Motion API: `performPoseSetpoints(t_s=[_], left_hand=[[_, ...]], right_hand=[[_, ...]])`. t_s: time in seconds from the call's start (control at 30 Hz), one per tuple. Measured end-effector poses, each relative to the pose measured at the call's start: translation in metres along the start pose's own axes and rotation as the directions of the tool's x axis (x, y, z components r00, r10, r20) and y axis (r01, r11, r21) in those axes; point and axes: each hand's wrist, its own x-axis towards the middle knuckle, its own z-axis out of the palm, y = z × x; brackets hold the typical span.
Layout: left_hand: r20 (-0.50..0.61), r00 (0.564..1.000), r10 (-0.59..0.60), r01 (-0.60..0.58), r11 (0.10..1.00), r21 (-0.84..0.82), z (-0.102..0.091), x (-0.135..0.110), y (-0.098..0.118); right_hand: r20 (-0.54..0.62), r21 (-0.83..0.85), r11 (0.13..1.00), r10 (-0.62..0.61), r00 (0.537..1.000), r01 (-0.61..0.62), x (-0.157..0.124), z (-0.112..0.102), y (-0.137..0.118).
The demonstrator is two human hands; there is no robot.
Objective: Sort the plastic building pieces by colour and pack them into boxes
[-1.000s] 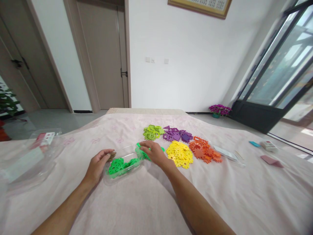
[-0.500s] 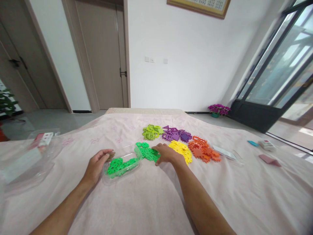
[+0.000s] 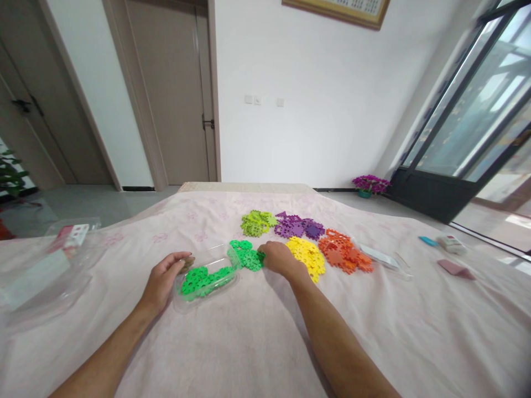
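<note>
Clear glossy plastic container [image 3: 209, 276], matt foam-like green pieces [image 3: 246, 255], soft pink cloth sheet [image 3: 257, 342].

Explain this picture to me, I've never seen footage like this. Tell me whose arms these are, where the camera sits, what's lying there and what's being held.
There is no machine here. The two bare arms belong to one person, and the single camera is worn on that person's head, looking forward and down, so you see the scene as they do.

The surface is a pink cloth. On it lie flat toy pieces sorted by colour: a lime pile, a purple pile, a yellow pile, an orange pile and loose green pieces.

The left hand grips one end of a clear tub lying on its side, which already holds some green pieces. The right hand is curled onto the loose green ones; whether it has any pinched cannot be seen. Another clear container lies far left.
</note>
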Motion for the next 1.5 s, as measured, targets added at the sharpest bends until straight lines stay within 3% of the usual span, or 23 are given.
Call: performPoseSetpoints(t_s=[0.2, 0.33, 0.47, 0.6, 0.7, 0.8, 0.87, 1.07, 1.27, 1.37, 1.5], left_hand=[[0.003, 1.000, 0.005, -0.005, 1.000, -0.009, 0.000, 0.001, -0.001], [0.005, 1.000, 0.005, -0.005, 1.000, -0.005, -0.002, 0.002, -0.003], [0.006, 1.000, 0.004, -0.004, 1.000, -0.004, -0.001, 0.001, -0.001], [-0.005, 1.000, -0.004, 0.004, 1.000, -0.007, 0.001, -0.001, 0.002], [-0.001, 1.000, -0.015, 0.015, 1.000, -0.016, 0.000, -0.001, 0.002], [0.011, 1.000, -0.012, 0.012, 1.000, -0.019, -0.001, 0.000, 0.000], [0.012, 1.000, -0.007, 0.007, 1.000, -0.015, -0.002, 0.001, -0.001], [0.008, 1.000, -0.002, 0.002, 1.000, -0.013, -0.001, 0.001, -0.001], [-0.103, 0.995, 0.003, -0.008, 0.999, -0.050, -0.010, 0.006, 0.001], [-0.173, 0.985, -0.014, 0.002, 0.997, -0.071, -0.016, 0.010, 0.001], [-0.188, 0.982, -0.005, -0.005, 0.998, -0.055, -0.020, 0.013, 0.001]], right_hand=[[-0.037, 0.012, 0.989, 0.150, 0.988, -0.149, 0.006, 0.009, 0.003], [-0.079, 0.097, 0.982, 0.167, 0.983, -0.159, 0.007, 0.009, 0.009], [-0.256, 0.339, 0.941, 0.066, 0.964, 0.025, 0.011, 0.001, 0.000], [-0.479, 0.522, 0.788, -0.045, 0.876, 0.326, 0.007, -0.009, -0.032], [-0.526, 0.552, 0.697, -0.134, 0.840, 0.457, -0.001, -0.010, -0.061], [-0.489, 0.539, 0.669, -0.245, 0.837, 0.511, -0.007, -0.005, -0.079], [-0.466, 0.538, 0.679, -0.254, 0.848, 0.499, -0.007, -0.001, -0.080], [-0.464, 0.509, 0.798, -0.062, 0.884, 0.323, 0.004, 0.004, -0.050], [-0.135, 0.308, 0.951, 0.058, 0.989, -0.014, 0.001, 0.004, -0.020], [-0.025, 0.237, 0.971, 0.051, 0.998, -0.044, -0.002, 0.008, -0.016], [-0.002, 0.148, 0.989, 0.004, 1.000, -0.003, 0.000, 0.011, -0.017]])
